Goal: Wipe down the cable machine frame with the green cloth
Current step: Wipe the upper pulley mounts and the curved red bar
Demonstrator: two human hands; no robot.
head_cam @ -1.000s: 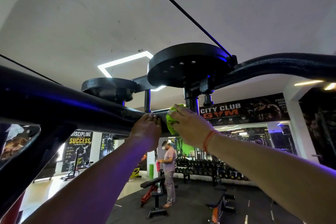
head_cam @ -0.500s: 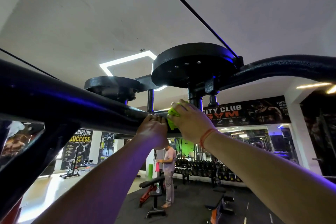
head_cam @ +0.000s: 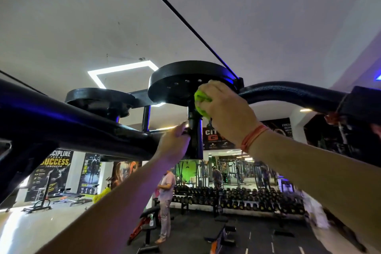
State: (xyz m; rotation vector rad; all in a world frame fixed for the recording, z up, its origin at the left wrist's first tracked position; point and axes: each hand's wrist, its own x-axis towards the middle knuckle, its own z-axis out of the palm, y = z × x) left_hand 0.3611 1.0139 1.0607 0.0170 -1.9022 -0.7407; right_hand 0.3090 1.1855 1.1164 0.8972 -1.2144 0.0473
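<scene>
**Overhead, cloth at the pulley**

Far left: black textured frame beam (head_cam: 68,130), glinting purple; posters (head_cam: 55,173) on the wall below. Then a lit square ceiling light (head_cam: 121,69) above a small round disc (head_cam: 99,97). Centre: left hand (head_cam: 174,144) on the beam's end, fingers curled over it beside the upright post (head_cam: 194,136). Below, a person (head_cam: 166,202) standing by dumbbell racks (head_cam: 237,198). Right: right hand (head_cam: 224,109), fingers clamped on the bunched green cloth (head_cam: 201,103), pressed under the large disc (head_cam: 185,82) against the post.

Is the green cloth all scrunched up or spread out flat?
Scrunched up. The green cloth bulges as a small wad from the right hand gripping it.
</scene>
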